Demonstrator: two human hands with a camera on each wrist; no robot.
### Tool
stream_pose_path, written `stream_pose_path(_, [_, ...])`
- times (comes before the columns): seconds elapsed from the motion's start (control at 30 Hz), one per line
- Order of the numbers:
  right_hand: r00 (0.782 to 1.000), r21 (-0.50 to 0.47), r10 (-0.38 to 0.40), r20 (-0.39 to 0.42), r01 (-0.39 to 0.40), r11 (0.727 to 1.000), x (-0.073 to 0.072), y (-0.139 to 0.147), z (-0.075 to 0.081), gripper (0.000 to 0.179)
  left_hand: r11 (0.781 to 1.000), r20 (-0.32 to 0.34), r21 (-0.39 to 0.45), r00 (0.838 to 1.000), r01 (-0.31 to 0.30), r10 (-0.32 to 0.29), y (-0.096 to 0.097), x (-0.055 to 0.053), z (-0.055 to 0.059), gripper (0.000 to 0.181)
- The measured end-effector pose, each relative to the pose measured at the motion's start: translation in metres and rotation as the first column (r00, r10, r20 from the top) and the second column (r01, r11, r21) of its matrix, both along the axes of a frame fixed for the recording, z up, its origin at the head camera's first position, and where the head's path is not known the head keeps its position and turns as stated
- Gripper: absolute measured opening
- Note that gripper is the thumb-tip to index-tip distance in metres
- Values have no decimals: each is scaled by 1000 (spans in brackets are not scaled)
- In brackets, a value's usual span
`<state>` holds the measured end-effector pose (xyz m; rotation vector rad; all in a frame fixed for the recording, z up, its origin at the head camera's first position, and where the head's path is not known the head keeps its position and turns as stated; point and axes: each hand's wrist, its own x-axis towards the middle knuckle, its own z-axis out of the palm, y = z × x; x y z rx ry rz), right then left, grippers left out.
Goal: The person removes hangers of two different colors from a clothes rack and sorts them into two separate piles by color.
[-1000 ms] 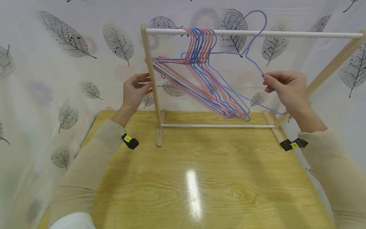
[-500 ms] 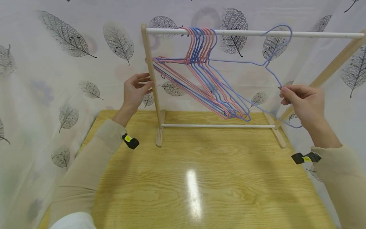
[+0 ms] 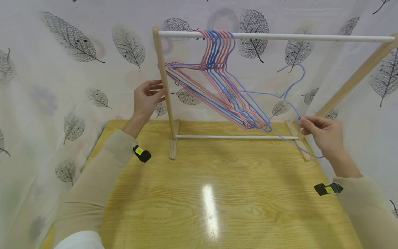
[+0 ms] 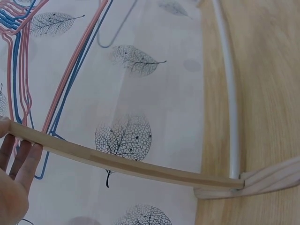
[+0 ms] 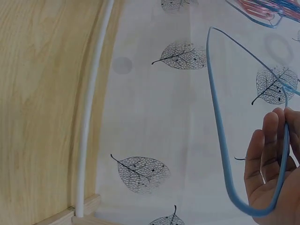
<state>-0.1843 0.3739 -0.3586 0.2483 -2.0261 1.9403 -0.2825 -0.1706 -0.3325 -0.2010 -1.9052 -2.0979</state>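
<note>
My right hand (image 3: 326, 135) pinches the sloping shoulder of a blue wire hanger (image 3: 291, 104) between thumb and fingers. That hanger is off the rail, its hook below the rack's white top rail (image 3: 311, 37). In the right wrist view the hanger's rounded end (image 5: 225, 161) loops past the palm. My left hand (image 3: 148, 100) grips the rack's left wooden post (image 3: 168, 109); the left wrist view shows fingers and thumb on either side of the post (image 4: 126, 164). Pink and blue hangers (image 3: 217, 65) hang bunched on the rail's left half.
The rack stands at the back of a wooden table (image 3: 236, 193). A white lower bar (image 3: 236, 137) joins its wooden feet, and a slanted right post (image 3: 357, 76) rises behind my right hand. Leaf-patterned cloth (image 3: 93, 86) covers the walls.
My right hand has carried the blue hanger right and then down, from its hook at rail height to well below the rail. My left hand has stayed on the post.
</note>
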Motion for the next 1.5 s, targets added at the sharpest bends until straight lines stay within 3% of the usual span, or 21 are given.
stream_pose_path(0.27, [996,130,-3,86,-8,991,17,-6,-32,12,1000,-1,0,1000,-4,4,0,1,0,25])
stream_pose_path(0.5, [990,343,-62,126,15,939,31,-15,-60,12,1000,-3,-1,1000,-4,4,1,0,0,25])
stream_pose_path(0.87, [975,340,0,221,-77,937,57,-36,-96,15,1000,-7,-3,1000,-12,12,2,0,0,24])
stream_pose_path(1.07, [972,336,31,233,-111,935,67,-54,-107,17,1000,-6,-5,1000,-12,12,2,0,-1,24])
stream_pose_path(1.5, [945,268,200,257,-268,925,82,-84,-128,21,1000,-6,-15,1000,-20,20,2,1,-1,24])
